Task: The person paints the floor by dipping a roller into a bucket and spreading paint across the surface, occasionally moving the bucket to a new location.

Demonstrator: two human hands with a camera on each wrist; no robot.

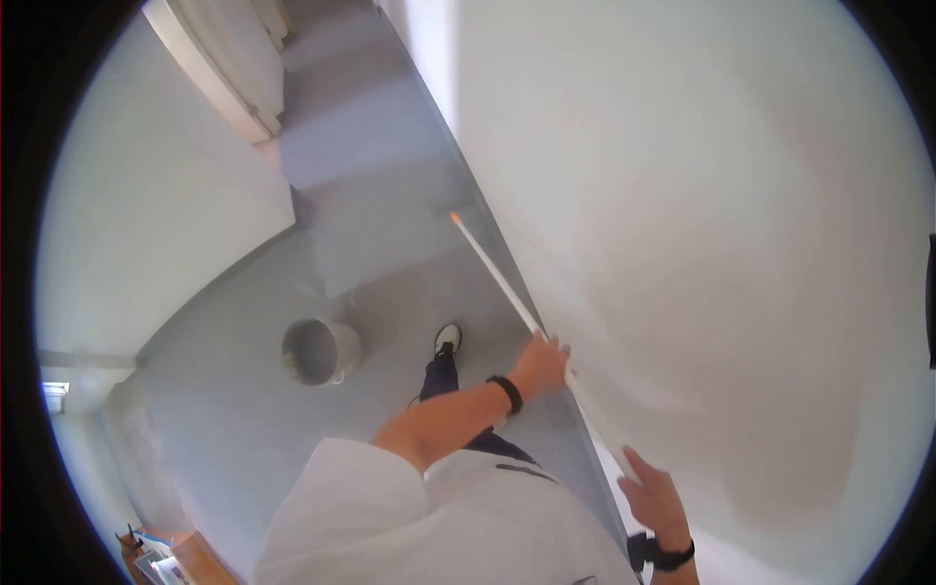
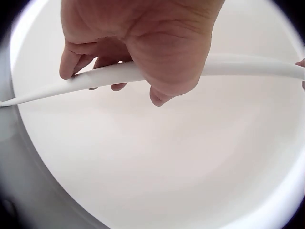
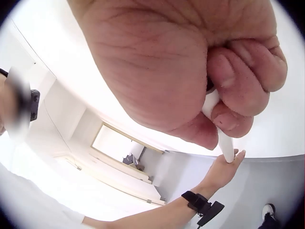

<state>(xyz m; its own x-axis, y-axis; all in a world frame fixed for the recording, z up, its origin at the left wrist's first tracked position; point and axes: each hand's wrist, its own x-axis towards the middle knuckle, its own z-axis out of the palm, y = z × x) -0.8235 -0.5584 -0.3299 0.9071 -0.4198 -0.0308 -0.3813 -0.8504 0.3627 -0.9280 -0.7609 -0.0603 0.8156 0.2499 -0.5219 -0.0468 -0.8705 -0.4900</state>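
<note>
A long white pole (image 1: 492,271) with an orange tip slants along the foot of the white wall. My left hand (image 1: 541,366) grips it around its middle. In the left wrist view, the fingers of that hand (image 2: 162,43) lie over the pole (image 2: 238,66) and the thumb comes under it. Farther up, near the body end, my right hand (image 1: 655,499) holds the same pole. The right wrist view shows this hand's fingers (image 3: 240,78) curled round the pole (image 3: 226,143), the thumb against it; the pole's end is hidden in the palm.
A pale bucket (image 1: 343,351) stands on the grey floor (image 1: 244,390) left of the feet. The white wall (image 1: 702,244) rises close on the right. A white partition (image 1: 166,195) is on the left. A brown box-like piece (image 1: 200,561) with items stands at the lower left.
</note>
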